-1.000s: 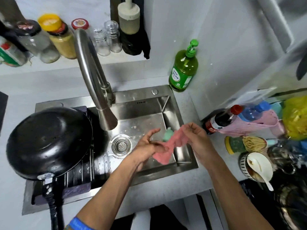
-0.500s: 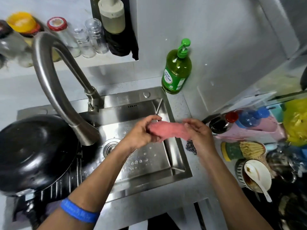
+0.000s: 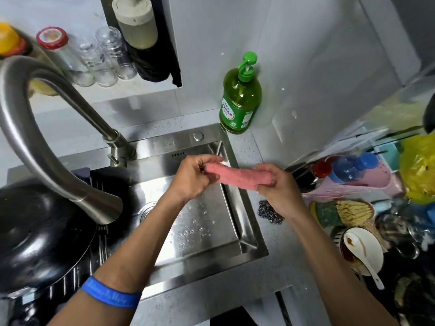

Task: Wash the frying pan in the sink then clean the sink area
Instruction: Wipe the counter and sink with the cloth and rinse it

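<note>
1. Head view — landmark is the steel sink [image 3: 244, 234]; everything below is placed relative to it.
2. Left hand [image 3: 194, 176] is above the sink's back-right part, fingers curled round one end of a rolled pink cloth [image 3: 237, 176].
3. Right hand [image 3: 276, 190] is over the sink's right rim, fingers wrapped round the cloth's other end. The cloth spans straight between the two hands, clear of the basin floor.
4. Frying pan [image 3: 35, 234] sits upside down at the sink's left side, on a dark drain rack [image 3: 101, 252]; its handle runs toward the bottom-left corner, partly out of frame.
5. Faucet [image 3: 44, 151] rises from the sink's back-left deck and arches left, nozzle hanging over the pan's edge. Whether water is running — can't tell; droplets are visible on the basin floor.
6. Steel wool scrubber [image 3: 269, 212] lies on the counter just right of the sink, under the right wrist.
7. Green dish soap bottle [image 3: 241, 97] stands just behind the sink's back-right corner.
8. Blue wristband [image 3: 110, 294] on the left forearm, in front of the sink.
9. Right of the sink, well apart: bowl with a white spoon [image 3: 362, 252] among cluttered bottles, blurred.
</note>
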`<state>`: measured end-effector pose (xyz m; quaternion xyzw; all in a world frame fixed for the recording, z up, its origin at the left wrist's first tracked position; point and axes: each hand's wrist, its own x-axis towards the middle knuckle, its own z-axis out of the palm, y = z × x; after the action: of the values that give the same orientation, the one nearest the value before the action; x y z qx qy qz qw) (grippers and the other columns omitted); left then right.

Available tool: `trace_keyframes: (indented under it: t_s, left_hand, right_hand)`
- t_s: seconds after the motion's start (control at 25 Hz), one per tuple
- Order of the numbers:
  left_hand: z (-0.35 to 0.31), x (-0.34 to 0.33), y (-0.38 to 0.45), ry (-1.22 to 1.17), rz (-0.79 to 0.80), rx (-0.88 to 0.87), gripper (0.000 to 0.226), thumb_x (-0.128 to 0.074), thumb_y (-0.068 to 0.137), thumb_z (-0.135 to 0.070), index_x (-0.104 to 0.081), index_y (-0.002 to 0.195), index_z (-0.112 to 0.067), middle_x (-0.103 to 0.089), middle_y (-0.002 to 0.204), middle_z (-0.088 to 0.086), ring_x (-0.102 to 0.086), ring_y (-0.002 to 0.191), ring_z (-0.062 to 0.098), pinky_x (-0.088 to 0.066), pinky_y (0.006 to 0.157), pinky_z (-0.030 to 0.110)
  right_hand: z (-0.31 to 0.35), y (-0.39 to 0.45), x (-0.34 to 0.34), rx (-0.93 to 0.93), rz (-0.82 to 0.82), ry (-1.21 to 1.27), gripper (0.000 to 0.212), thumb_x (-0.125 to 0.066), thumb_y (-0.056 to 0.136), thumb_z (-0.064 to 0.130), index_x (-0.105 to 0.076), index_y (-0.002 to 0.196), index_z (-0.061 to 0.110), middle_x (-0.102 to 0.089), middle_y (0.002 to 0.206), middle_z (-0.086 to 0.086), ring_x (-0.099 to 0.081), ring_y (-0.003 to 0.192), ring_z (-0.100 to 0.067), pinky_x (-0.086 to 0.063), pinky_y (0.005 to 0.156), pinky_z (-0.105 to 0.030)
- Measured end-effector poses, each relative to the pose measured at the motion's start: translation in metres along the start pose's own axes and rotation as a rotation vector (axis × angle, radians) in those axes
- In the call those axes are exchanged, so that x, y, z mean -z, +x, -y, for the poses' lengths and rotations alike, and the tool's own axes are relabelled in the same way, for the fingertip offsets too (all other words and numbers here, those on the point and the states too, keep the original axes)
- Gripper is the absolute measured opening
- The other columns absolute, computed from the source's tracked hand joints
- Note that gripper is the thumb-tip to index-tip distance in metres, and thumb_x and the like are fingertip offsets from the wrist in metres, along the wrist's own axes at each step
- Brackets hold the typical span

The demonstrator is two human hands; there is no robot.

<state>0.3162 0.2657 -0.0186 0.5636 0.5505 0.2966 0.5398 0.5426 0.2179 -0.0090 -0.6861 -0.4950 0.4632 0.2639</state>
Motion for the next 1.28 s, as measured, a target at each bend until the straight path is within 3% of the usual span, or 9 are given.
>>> trace_keyframes:
  t_s: [0.12,0.2,0.28,0.44,0.6,0.76,0.96,1.12,1.28]
  left_hand:
    - [0.004,0.009,0.008,0.313,0.001,-0.127,0.028,-0.075,0.074,0.007,-0.076,0.093,-0.014,-0.065,0.076,-0.018,-0.059,0.07,-0.014,-0.046,0.074,0.006]
    - [0.008,0.015,0.011,0.376,0.018,-0.041,0.017,-0.078,0.076,-0.001,-0.073,0.078,-0.017,-0.061,0.071,-0.017,-0.059,0.069,-0.004,-0.045,0.069,0.012]
    - [0.01,0.019,0.015,0.405,0.046,0.029,0.014,-0.082,0.076,-0.013,-0.07,0.072,-0.018,-0.058,0.071,-0.014,-0.056,0.067,0.005,-0.041,0.064,0.014]
    - [-0.009,0.012,0.06,0.257,0.076,0.037,0.015,-0.082,0.075,-0.017,-0.068,0.076,-0.014,-0.063,0.076,-0.006,-0.059,0.069,-0.002,-0.05,0.071,0.021]
    - [-0.016,-0.03,0.128,0.399,-0.056,-0.024,0.033,-0.08,0.077,-0.026,-0.063,0.104,-0.02,-0.06,0.113,0.007,-0.058,0.101,0.024,-0.05,0.092,0.041]
    - [0.022,-0.051,0.105,0.455,-0.066,0.018,0.03,-0.062,0.086,-0.008,-0.068,0.114,-0.018,-0.066,0.115,0.004,-0.064,0.097,0.024,-0.052,0.091,0.042]
    - [0.065,-0.041,0.049,0.315,-0.163,0.2,0.023,-0.057,0.088,0.001,-0.068,0.107,-0.005,-0.06,0.102,-0.005,-0.056,0.094,0.012,-0.037,0.074,0.003]
    - [0.081,-0.037,0.014,0.23,-0.142,0.289,0.023,-0.059,0.089,-0.002,-0.068,0.11,-0.008,-0.059,0.109,-0.004,-0.056,0.095,0.007,-0.031,0.07,-0.006]
    - [0.094,-0.011,-0.051,0.187,-0.155,0.398,0.02,-0.06,0.089,-0.003,-0.069,0.107,-0.007,-0.067,0.107,0.001,-0.06,0.089,0.012,-0.039,0.074,0.002]
  right_hand:
    - [-0.007,0.006,-0.004,0.002,0.02,-0.217,0.033,-0.068,0.092,0.006,-0.067,0.123,0.016,-0.063,0.12,0.0,-0.064,0.097,-0.015,-0.057,0.08,-0.029]
    - [-0.016,0.006,-0.01,-0.024,0.017,-0.322,0.012,-0.06,0.099,0.012,-0.071,0.101,0.012,-0.059,0.105,-0.005,-0.057,0.082,-0.017,-0.047,0.067,-0.027]
    - [-0.024,0.005,-0.018,-0.15,0.063,-0.239,0.022,-0.053,0.101,0.011,-0.064,0.083,0.01,-0.055,0.084,-0.003,-0.051,0.068,-0.014,-0.041,0.064,-0.031]
    - [-0.015,0.028,-0.014,-0.416,-0.086,0.107,0.018,-0.047,0.097,0.006,-0.064,0.096,-0.002,-0.063,0.08,-0.016,-0.06,0.065,-0.025,-0.047,0.066,-0.039]
    - [-0.012,0.049,-0.038,-0.082,-0.458,-0.667,0.043,-0.063,0.077,0.006,-0.06,0.119,-0.002,-0.067,0.108,-0.027,-0.067,0.092,-0.044,-0.055,0.076,-0.046]
    - [-0.035,0.066,-0.081,0.016,0.045,-0.721,0.071,-0.054,0.093,0.014,-0.027,0.158,0.015,-0.022,0.165,-0.011,-0.022,0.15,-0.032,-0.022,0.121,-0.043]
    - [-0.045,0.106,-0.078,0.045,-0.034,-0.898,0.064,-0.052,0.092,0.028,-0.034,0.152,0.013,-0.034,0.157,-0.014,-0.028,0.145,-0.036,-0.023,0.12,-0.052]
    - [-0.045,0.149,-0.07,-0.01,0.171,-0.805,0.07,-0.039,0.104,0.035,0.004,0.16,0.034,0.012,0.168,0.004,0.009,0.154,-0.026,0.013,0.119,-0.043]
    - [-0.013,0.127,-0.074,0.065,0.027,-0.81,0.049,-0.056,0.095,0.026,-0.053,0.141,0.009,-0.047,0.148,-0.022,-0.043,0.136,-0.037,-0.032,0.115,-0.044]
